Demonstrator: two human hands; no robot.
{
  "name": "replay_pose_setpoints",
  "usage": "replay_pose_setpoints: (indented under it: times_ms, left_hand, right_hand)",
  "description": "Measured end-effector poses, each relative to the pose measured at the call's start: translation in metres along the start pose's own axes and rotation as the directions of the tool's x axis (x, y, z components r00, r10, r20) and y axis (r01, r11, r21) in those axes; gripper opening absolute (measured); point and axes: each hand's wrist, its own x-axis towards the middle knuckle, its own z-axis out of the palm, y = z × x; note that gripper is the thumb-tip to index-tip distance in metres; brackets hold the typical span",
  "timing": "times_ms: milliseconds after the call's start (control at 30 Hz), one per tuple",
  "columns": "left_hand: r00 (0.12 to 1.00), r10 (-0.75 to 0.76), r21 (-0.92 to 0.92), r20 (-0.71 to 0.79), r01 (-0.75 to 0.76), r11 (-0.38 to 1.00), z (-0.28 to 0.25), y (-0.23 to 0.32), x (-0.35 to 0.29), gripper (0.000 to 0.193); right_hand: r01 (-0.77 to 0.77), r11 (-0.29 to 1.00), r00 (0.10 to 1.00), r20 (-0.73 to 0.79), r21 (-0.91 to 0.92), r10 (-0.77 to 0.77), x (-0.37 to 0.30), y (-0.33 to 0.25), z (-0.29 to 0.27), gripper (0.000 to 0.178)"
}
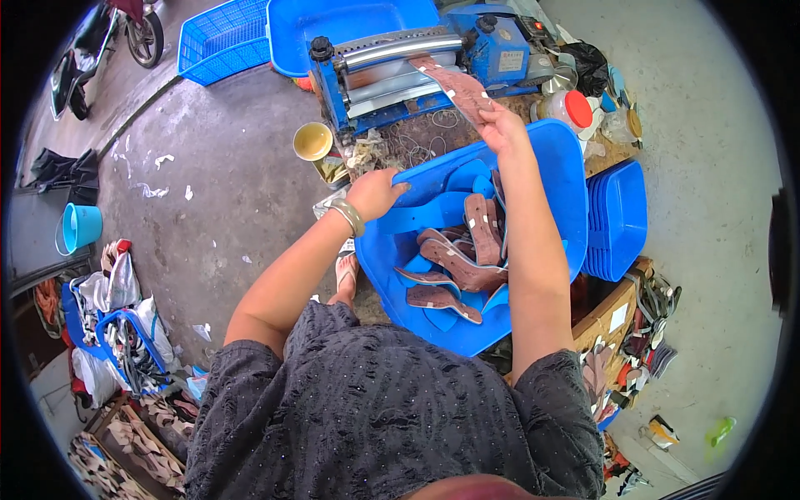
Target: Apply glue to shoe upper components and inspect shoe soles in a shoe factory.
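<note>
My right hand (503, 127) pinches the near end of a brown, mottled insole (457, 85) with small white patches. The insole's far end lies against the silver roller of a blue roller machine (400, 58). My left hand (377, 197) is closed on the left rim of a large blue plastic tub (550, 167). Inside the tub lies a loose heap of brown insoles (460, 262), some showing blue undersides, together with blue curved pieces (427, 213). My right forearm passes over the tub and hides part of the heap.
Nested blue baskets (621, 221) stand right of the tub. A red-lidded jar (575, 110) sits beside the machine, and a yellow bowl (312, 142) stands left of it. Tangled thread (417, 148) covers the bench front. Beyond are a blue crate (223, 40) and another blue tub (350, 15).
</note>
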Motion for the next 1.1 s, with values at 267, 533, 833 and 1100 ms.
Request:
replay_pose_setpoints:
  times_ms: [267, 533, 833, 1100]
  left_hand:
    - [1.0, 0.005, -0.011, -0.029, -0.005, 1.0, 0.004, -0.009, -0.001, 0.031]
    - [1.0, -0.017, 0.02, -0.007, 0.017, 1.0, 0.002, -0.01, 0.009, 0.033]
    - [0.999, -0.015, -0.025, -0.029, 0.014, 1.0, 0.0, -0.014, 0.009, 0.043]
    - [1.0, 0.029, -0.126, 0.005, -0.028, 0.992, 0.006, -0.015, 0.008, 0.052]
  right_hand:
    - [-0.01, 0.933, 0.973, -0.22, -0.36, -0.075, 0.002, -0.011, 0.055, 0.056]
    - [0.261, 0.876, 0.947, -0.07, -0.406, -0.315, -0.057, -0.026, 0.015, 0.057]
    - [0.267, 0.782, 0.907, -0.128, -0.563, -0.401, -0.151, -0.004, -0.065, 0.04]
    - [0.24, 0.698, 0.91, -0.094, -0.674, -0.403, -0.168, 0.072, -0.116, 0.028]
